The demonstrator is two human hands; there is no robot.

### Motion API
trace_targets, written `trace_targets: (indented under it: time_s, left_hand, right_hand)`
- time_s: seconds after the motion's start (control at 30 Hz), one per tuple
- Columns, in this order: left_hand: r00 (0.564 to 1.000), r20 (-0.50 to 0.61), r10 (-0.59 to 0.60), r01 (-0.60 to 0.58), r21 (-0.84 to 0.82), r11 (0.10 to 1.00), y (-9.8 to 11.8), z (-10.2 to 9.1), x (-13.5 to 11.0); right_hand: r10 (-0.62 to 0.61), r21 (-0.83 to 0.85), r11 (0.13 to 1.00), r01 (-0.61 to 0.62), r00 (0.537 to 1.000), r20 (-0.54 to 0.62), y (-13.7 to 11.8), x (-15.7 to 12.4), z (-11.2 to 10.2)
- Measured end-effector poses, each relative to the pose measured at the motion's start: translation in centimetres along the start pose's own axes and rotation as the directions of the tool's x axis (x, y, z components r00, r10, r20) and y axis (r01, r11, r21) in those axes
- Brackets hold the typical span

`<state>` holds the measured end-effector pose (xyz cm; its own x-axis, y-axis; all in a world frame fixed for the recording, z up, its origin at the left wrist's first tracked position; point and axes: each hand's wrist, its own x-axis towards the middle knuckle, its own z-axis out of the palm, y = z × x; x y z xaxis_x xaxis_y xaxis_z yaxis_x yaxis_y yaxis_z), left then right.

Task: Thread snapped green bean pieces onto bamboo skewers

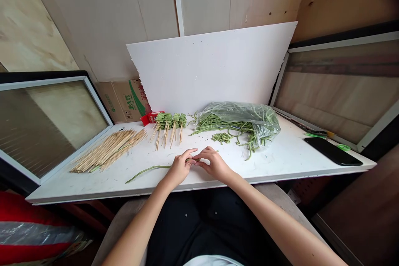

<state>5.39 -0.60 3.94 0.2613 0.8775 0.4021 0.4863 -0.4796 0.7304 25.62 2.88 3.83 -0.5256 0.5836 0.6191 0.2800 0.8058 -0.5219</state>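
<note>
Both hands met near the front edge of the white tabletop (280, 158). The left hand (180, 169) had its fingers curled and pinched on a long green bean (146, 170), and the right hand (215, 164) pinched the same bean just beside it, fingertips almost touching. The loose end of the bean trailed off to the left, lying flat on the tabletop.

A heap of bare wooden skewers (109, 149) lay well to the left. Behind the hands, a row of skewers threaded with folded bean pieces (170, 124) rested near a small red box (149, 118). To the right of those sat a clear plastic bag (249, 117) stuffed with beans, with a little pile of cut bean pieces (222, 137) in front of it. A black phone (332, 151) lay near the right edge.
</note>
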Motion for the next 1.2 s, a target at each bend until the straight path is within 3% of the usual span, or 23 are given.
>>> trace_targets:
  time_s: [0.13,0.3,0.63,0.83,0.97,1.07,1.2]
  left_hand:
    - [0.999,0.043,0.001,-0.001,0.009,1.000,-0.5,-0.4,0.2]
    - [0.996,-0.061,0.062,-0.051,0.169,0.984,-1.4,-1.0,0.4]
    - [0.993,0.009,0.118,-0.117,0.193,0.974,0.3,0.1,-0.1]
    - [0.990,0.058,0.127,-0.134,0.143,0.981,0.5,0.1,0.0]
    - [0.997,0.053,0.049,-0.053,0.075,0.996,0.8,-0.7,0.1]
    - [0.999,0.032,0.006,-0.009,0.108,0.994,0.9,-1.6,0.2]
    - [1.000,0.017,0.022,-0.026,0.247,0.969,0.5,-3.2,0.2]
  right_hand:
    - [-0.017,-0.032,0.999,0.015,0.997,-0.075,0.5,0.1,-0.4]
    - [0.010,-0.045,0.999,-0.015,0.993,-0.115,0.4,0.2,-0.9]
    - [-0.015,-0.038,0.999,0.010,0.991,-0.132,0.5,-0.1,0.6]
    - [0.087,0.122,0.990,-0.074,0.991,-0.105,-0.4,-0.3,0.8]
    - [0.116,0.213,0.973,-0.090,0.987,-0.114,-0.9,0.1,0.2]
    - [0.098,0.124,0.989,-0.078,0.981,-0.166,0.1,0.5,-1.2]
    - [0.119,-0.137,0.979,-0.149,0.971,-0.207,3.5,0.4,-3.0]
